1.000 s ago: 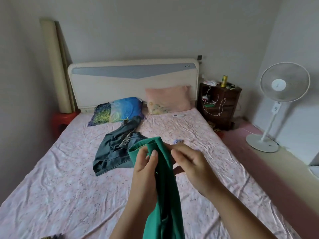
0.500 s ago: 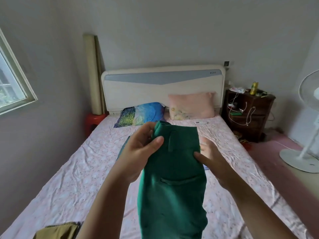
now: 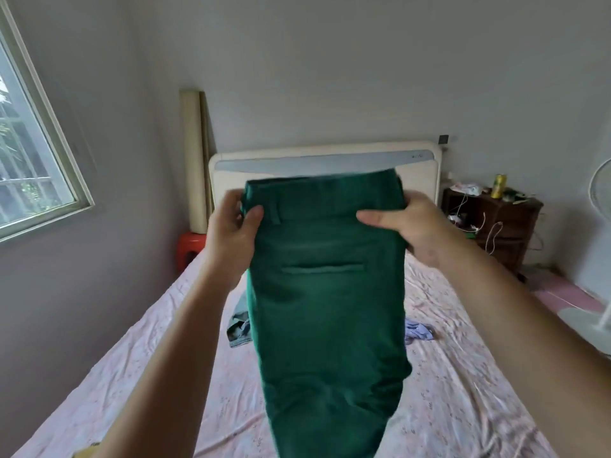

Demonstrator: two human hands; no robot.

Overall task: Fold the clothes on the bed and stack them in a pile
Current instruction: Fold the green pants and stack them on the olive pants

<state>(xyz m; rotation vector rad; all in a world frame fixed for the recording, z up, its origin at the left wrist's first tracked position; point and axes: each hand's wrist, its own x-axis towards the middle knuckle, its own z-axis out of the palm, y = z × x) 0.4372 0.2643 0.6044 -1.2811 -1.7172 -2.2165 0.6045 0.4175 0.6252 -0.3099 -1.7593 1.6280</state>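
Dark green cloth trousers (image 3: 327,292) were held up in the air above the bed with the pink floral sheet (image 3: 463,391), waistband uppermost, one slit back pocket facing the camera, the legs hanging together and running out of the bottom of the view. Left hand (image 3: 231,233) gripped the left corner of the waistband: thumb on the near face, fingers curled behind the cloth. Right hand (image 3: 410,226) gripped the right corner the same way, thumb laid flat along the near face, fingers hidden behind. Both forearms reached forward, well apart, and the waistband was pulled nearly flat between the hands. On the sheet behind the trousers, a crumpled grey-blue garment (image 3: 239,328) showed at their left edge and a small lilac cloth (image 3: 418,332) at their right edge; neither touched the trousers as far as could be told. Cream headboard with a grey panel (image 3: 297,160) at the far end. Dark wooden nightstand (image 3: 506,233) to the right of it, carrying a yellow can (image 3: 498,186) and white cables. White pedestal fan (image 3: 601,226) at the right frame edge. Red plastic stool (image 3: 190,246) and a tall cream roll (image 3: 193,160) stood in the left corner; a window (image 3: 29,153) in the left wall
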